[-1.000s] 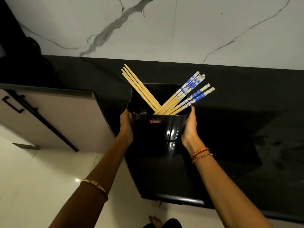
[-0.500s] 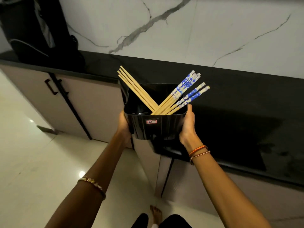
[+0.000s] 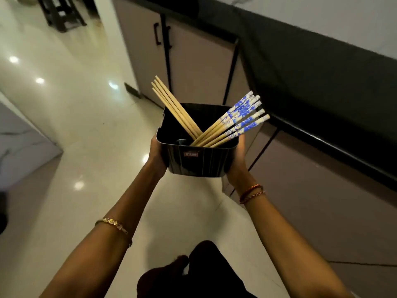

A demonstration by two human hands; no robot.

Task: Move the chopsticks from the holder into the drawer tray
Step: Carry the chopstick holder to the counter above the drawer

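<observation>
A glossy black square holder (image 3: 196, 162) is held in the air over the floor, away from the counter. My left hand (image 3: 158, 154) grips its left wall and my right hand (image 3: 238, 157) grips its right wall. Inside lean several plain wooden chopsticks (image 3: 175, 108), tilted to the upper left. Several chopsticks with blue-and-white patterned tops (image 3: 240, 118) lean to the upper right, crossing the plain ones low in the holder. No drawer tray is in view.
The black countertop (image 3: 322, 87) runs along the right, with beige cabinet doors (image 3: 199, 61) and black handles (image 3: 158, 33) beneath it. Shiny pale floor tiles (image 3: 71, 117) fill the left. My feet and dark trousers (image 3: 202, 269) show at the bottom.
Both hands have carried the holder off the countertop and out over the floor. The view has swung left and down, so the counter now lies to the right.
</observation>
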